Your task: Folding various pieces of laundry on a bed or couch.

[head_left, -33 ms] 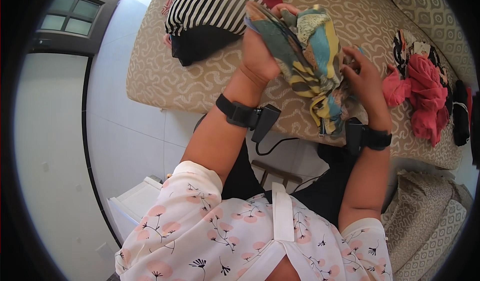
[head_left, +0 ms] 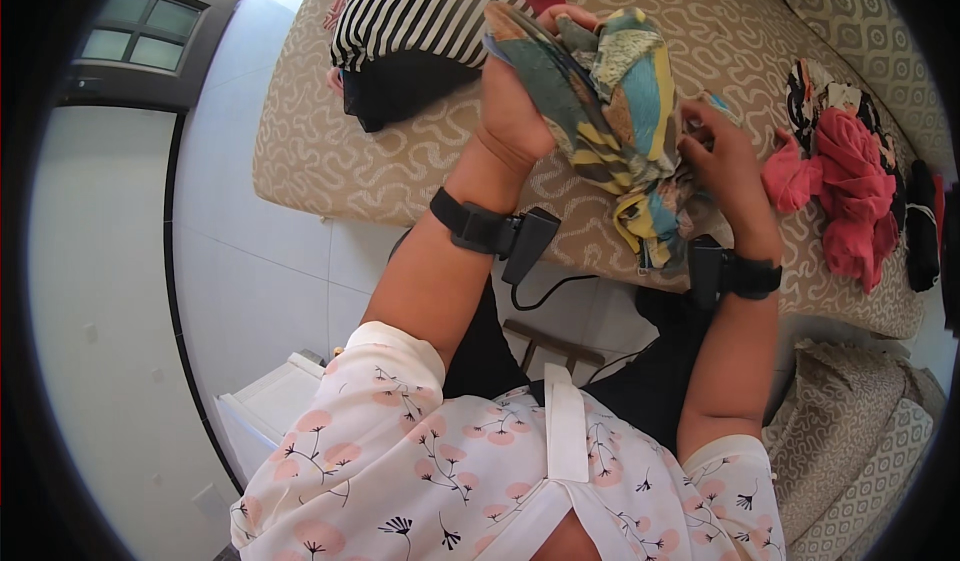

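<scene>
A thin patterned cloth (head_left: 640, 91) in green, yellow, teal and brown hangs bunched between my hands, over the near part of the cushioned seat. My left hand (head_left: 512, 116) is closed on its upper left part; the fabric drapes over the palm and hides most of the fingers, with a few fingertips showing at the top. On the cloth's right side, my right hand (head_left: 722, 156) has curled fingers pinching its edge. The cloth's lower end is gathered and twisted. Whether it is a garment or a scarf, I cannot tell.
A striped black-and-white cloth (head_left: 415, 26) lies with red and black fabric at the seat's far left. To the right rest a crumpled pink cloth (head_left: 855, 181) and a rolled black item (head_left: 921, 226). Patterned cushions (head_left: 840, 441) stand at lower right. A cable hangs from my left wrist strap.
The cloth's gathered upper part and my left hand have shifted slightly left. My right hand has moved a little, its fingers still at the cloth's edge.
</scene>
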The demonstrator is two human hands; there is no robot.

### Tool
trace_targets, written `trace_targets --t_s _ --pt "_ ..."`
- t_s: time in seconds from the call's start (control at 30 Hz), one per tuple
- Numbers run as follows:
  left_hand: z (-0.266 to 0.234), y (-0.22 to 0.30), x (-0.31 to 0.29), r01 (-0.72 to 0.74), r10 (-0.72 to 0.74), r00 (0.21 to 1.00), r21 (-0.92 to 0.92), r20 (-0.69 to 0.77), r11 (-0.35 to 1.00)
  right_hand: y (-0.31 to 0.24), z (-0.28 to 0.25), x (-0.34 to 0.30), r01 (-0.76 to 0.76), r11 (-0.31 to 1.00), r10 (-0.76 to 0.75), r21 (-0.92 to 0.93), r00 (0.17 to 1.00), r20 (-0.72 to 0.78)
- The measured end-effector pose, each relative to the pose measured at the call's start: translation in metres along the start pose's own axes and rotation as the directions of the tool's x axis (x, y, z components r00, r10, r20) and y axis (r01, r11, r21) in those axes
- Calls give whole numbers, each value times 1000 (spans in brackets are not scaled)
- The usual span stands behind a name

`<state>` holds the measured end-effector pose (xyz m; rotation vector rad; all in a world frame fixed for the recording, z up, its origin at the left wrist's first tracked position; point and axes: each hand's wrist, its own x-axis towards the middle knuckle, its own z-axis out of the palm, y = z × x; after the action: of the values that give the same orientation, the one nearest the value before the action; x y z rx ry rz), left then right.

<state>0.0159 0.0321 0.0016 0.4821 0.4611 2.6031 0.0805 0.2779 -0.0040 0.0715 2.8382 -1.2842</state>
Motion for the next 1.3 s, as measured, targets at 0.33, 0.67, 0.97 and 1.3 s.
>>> trace_targets --t_s 0.33,0.67,0.97,1.3 --pt "3 23 -1 -122 121 992 15 27 992 18 -33 12 74 735 154 674 950 -273" --pt "-12 27 3 -272 360 910 361 -204 892 26 -62 7 514 670 272 536 501 -822" --pt "0 40 4 19 -24 984 31 179 999 10 -36 10 29 973 -163 -229 790 -591" --pt "13 -8 -1 194 -68 981 902 -182 386 -5 -3 5 209 921 -209 -330 977 38"
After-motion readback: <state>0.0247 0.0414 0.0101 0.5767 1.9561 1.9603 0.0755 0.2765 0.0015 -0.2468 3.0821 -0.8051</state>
